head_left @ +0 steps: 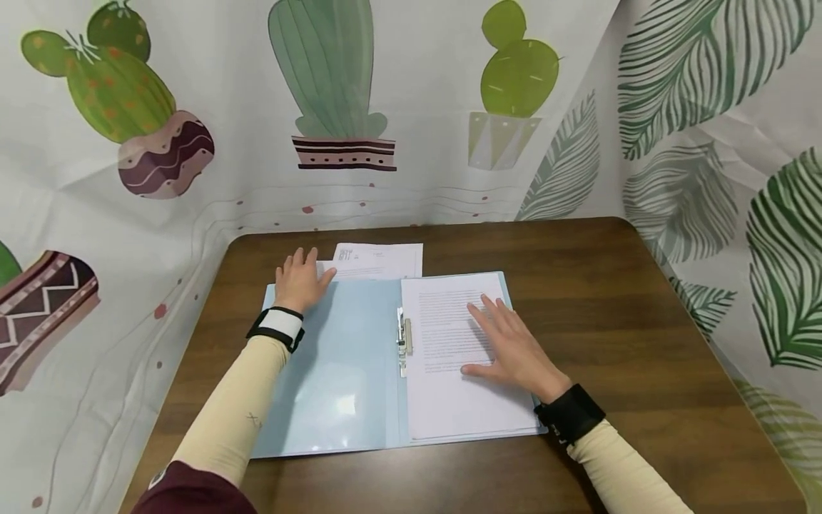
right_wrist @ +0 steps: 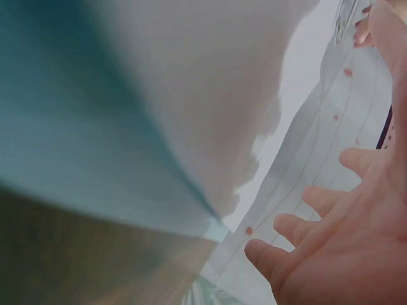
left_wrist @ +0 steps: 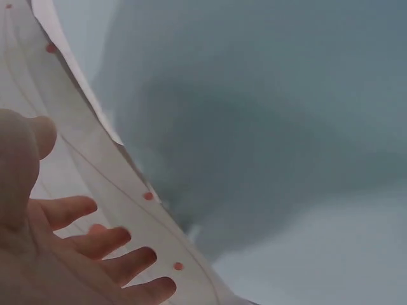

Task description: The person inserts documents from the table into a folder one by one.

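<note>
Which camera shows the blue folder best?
The head view: it shows both halves of the open blue folder. The left wrist view catches just one blue stretch; the right wrist view, a partly blurred corner beneath the paper.

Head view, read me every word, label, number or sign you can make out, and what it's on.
"X"-like mark: on the cream fabric left sleeve.
Print on the white paper stack in the light-blue plastic folder: too small to read.
Print on the white papers beyond the folder: too small.
Round mark on the maroon fabric sleeve: unreadable.
</note>
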Action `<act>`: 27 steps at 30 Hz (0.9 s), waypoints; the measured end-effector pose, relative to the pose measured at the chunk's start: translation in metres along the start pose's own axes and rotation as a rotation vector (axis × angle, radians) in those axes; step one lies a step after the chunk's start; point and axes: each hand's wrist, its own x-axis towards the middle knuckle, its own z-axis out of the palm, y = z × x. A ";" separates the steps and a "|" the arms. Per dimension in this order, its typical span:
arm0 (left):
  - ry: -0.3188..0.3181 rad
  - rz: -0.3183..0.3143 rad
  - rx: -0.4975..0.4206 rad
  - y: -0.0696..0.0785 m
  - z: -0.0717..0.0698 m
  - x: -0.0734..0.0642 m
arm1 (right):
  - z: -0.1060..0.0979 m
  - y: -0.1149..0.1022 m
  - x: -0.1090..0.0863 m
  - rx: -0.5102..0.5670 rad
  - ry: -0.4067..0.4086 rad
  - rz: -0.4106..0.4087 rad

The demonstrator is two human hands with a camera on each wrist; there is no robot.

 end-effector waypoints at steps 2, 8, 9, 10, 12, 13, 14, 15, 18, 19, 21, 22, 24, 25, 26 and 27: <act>-0.026 -0.021 -0.001 -0.003 0.002 0.003 | 0.002 -0.004 -0.005 -0.016 -0.005 -0.017; -0.028 -0.051 -0.029 -0.008 0.006 0.008 | 0.003 -0.011 -0.017 -0.020 -0.062 0.003; -0.023 -0.052 -0.034 -0.008 0.006 0.008 | 0.002 -0.011 -0.018 -0.018 -0.064 0.007; -0.020 -0.051 -0.035 -0.009 0.006 0.008 | 0.002 -0.011 -0.019 -0.019 -0.062 0.010; -0.018 -0.052 -0.037 -0.010 0.007 0.009 | 0.002 -0.011 -0.020 -0.021 -0.052 0.007; -0.018 -0.053 -0.037 -0.011 0.007 0.010 | 0.001 -0.011 -0.020 -0.018 -0.047 0.005; -0.021 -0.053 -0.038 -0.011 0.007 0.010 | 0.001 -0.011 -0.020 -0.015 -0.044 0.006; -0.028 -0.054 -0.040 -0.011 0.008 0.011 | 0.001 -0.010 -0.021 -0.012 -0.042 0.006; -0.072 -0.070 -0.051 -0.010 0.008 0.014 | 0.001 -0.009 -0.021 0.008 -0.051 0.020; -0.088 -0.073 -0.051 -0.009 0.008 0.015 | 0.002 -0.009 -0.021 0.012 -0.053 0.024; -0.112 -0.077 -0.049 -0.009 0.009 0.018 | 0.003 -0.009 -0.021 0.021 -0.056 0.030; -0.120 -0.080 -0.049 -0.009 0.009 0.019 | 0.003 -0.009 -0.022 0.027 -0.055 0.032; -0.121 -0.079 -0.040 -0.009 0.010 0.021 | 0.005 -0.009 -0.023 0.034 -0.050 0.030; -0.117 -0.079 -0.041 -0.009 0.010 0.022 | 0.005 -0.009 -0.023 0.035 -0.046 0.029; -0.112 -0.079 -0.041 -0.008 0.010 0.023 | 0.006 -0.008 -0.024 0.039 -0.042 0.029; -0.107 -0.080 -0.042 -0.007 0.010 0.023 | 0.006 -0.008 -0.024 0.044 -0.037 0.027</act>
